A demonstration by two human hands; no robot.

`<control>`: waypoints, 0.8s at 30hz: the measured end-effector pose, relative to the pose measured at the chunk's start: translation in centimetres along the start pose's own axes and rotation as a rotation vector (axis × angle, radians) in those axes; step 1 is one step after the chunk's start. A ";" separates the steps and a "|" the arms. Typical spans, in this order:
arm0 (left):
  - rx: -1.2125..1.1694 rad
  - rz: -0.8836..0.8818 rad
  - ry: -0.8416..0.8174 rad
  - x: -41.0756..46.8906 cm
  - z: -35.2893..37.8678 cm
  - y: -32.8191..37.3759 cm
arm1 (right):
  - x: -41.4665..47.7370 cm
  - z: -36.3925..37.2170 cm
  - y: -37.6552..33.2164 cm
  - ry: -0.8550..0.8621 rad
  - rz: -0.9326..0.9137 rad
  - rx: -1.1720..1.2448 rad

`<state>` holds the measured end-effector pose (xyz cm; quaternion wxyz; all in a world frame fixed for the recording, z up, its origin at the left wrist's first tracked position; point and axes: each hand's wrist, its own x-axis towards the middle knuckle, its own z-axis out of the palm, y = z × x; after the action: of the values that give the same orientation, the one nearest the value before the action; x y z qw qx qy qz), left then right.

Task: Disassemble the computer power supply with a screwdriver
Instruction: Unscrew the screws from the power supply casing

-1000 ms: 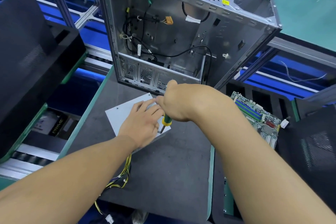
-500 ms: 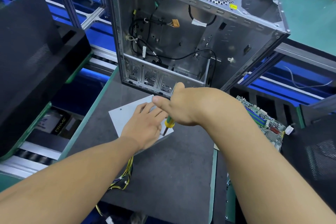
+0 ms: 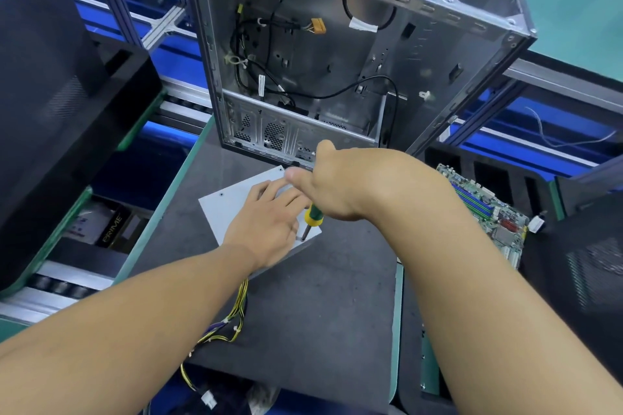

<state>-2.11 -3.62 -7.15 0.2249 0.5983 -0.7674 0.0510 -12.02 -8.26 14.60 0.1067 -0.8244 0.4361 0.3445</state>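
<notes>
A grey metal power supply [image 3: 229, 209] lies flat on the dark work mat, its yellow and black cable bundle [image 3: 226, 330] trailing toward me. My left hand [image 3: 266, 229] rests flat on its top, fingers spread. My right hand [image 3: 340, 185] grips a screwdriver [image 3: 312, 219] with a green and yellow handle. The screwdriver stands nearly upright, its tip on the lid near the power supply's right corner, just beside my left hand.
An open, stripped computer case [image 3: 337, 54] stands right behind the power supply. A green motherboard [image 3: 485, 212] lies in a bin at the right. Black case panels [image 3: 57, 111] lean at the left and at the right edge [image 3: 586, 280]. The mat's edge [image 3: 397, 320] runs along the right.
Both hands and the screwdriver stay on the power supply in the same pose. Only the head camera has shifted slightly.
</notes>
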 end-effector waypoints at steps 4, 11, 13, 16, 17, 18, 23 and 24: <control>0.012 -0.041 -0.044 0.0 0.1 -0.1 | 0.6 0.4 0.0 0.097 0.008 0.078; 0.089 0.017 0.019 0.0 0.2 -0.3 | 0.4 0.5 0.0 0.080 -0.026 0.142; 0.065 0.017 0.036 -0.1 0.3 -0.3 | 0.3 0.2 -0.3 0.048 0.016 0.098; 0.026 -0.015 0.014 0.0 0.5 -0.3 | 0.6 0.1 -0.2 0.066 0.010 0.024; 0.018 -0.025 0.000 0.0 0.4 -0.2 | 0.7 0.2 -0.1 0.069 0.003 0.051; 0.015 -0.041 -0.028 0.0 0.3 -0.2 | 0.8 0.4 0.1 0.089 -0.016 0.087; -0.024 -0.109 -0.165 -0.2 0.1 -0.2 | 0.2 0.2 0.7 0.062 -0.051 0.123; -0.019 -0.113 -0.176 -0.2 0.0 -0.2 | 0.1 0.1 0.7 0.058 -0.049 0.118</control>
<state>-1.88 -3.52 -7.26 0.1648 0.6407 -0.7496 -0.0217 -12.57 -8.73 14.53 0.1510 -0.8368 0.4382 0.2917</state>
